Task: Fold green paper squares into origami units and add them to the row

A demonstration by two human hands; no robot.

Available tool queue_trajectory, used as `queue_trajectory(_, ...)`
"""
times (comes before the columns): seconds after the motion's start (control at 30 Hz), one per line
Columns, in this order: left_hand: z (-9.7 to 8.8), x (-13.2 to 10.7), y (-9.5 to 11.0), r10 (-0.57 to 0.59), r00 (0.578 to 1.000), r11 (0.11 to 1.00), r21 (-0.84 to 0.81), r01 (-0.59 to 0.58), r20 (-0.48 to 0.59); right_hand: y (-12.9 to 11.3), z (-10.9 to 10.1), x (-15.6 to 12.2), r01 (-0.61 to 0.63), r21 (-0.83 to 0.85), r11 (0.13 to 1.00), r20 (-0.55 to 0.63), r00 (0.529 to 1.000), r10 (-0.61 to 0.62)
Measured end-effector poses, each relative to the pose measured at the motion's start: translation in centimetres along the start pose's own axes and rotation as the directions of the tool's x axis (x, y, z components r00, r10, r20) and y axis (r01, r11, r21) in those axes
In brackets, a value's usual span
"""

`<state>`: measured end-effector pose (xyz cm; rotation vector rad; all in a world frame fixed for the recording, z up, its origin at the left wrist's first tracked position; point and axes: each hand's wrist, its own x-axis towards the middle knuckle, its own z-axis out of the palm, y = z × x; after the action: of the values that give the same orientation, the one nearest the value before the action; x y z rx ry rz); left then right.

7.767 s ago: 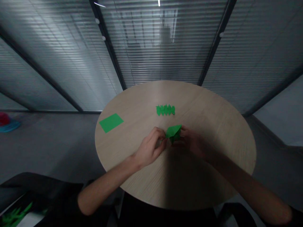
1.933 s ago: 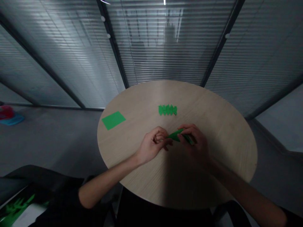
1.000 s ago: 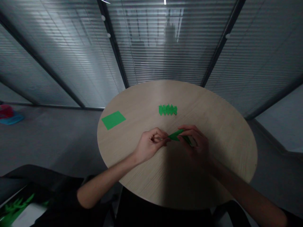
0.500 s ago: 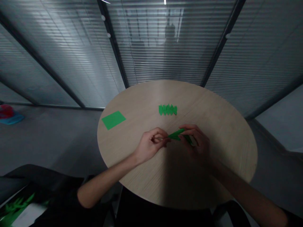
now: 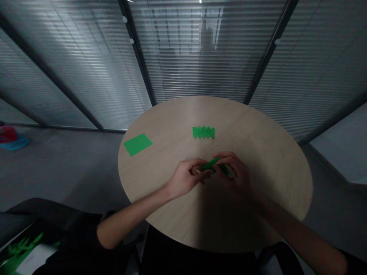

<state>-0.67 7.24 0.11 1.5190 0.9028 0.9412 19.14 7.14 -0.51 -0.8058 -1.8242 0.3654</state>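
A folded piece of green paper [image 5: 210, 164] is held between my two hands over the middle of the table. My left hand [image 5: 190, 175] pinches its left end between thumb and fingers. My right hand [image 5: 235, 172] grips the right part, and its fingers cover some of the folds. Just beyond my hands lies a row of several small folded green paper pieces [image 5: 203, 132], set side by side. To the left, a flat green sheet of paper [image 5: 138, 144] rests near the table's edge.
The round wooden table [image 5: 172, 114] stands close to glass panels with blinds [image 5: 189, 68]. At lower left, green paper pieces [image 5: 24, 246] and a white item [image 5: 36, 259] lie beside me. Red and blue things [image 5: 13, 143] are on the floor at far left.
My left hand has slid right along the folded green paper, closer to my right hand. My right hand has shifted slightly left. The row and the flat sheet lie as before.
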Motion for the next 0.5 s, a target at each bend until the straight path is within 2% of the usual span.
queue_trajectory(0.5, -0.09, -0.26, 0.05, 0.076, 0.996, 0.997, 0.022, -0.077, 0.050, -0.58, 0.04, 0.37, -0.124, 0.036, 0.992, 0.011, 0.992, 0.124)
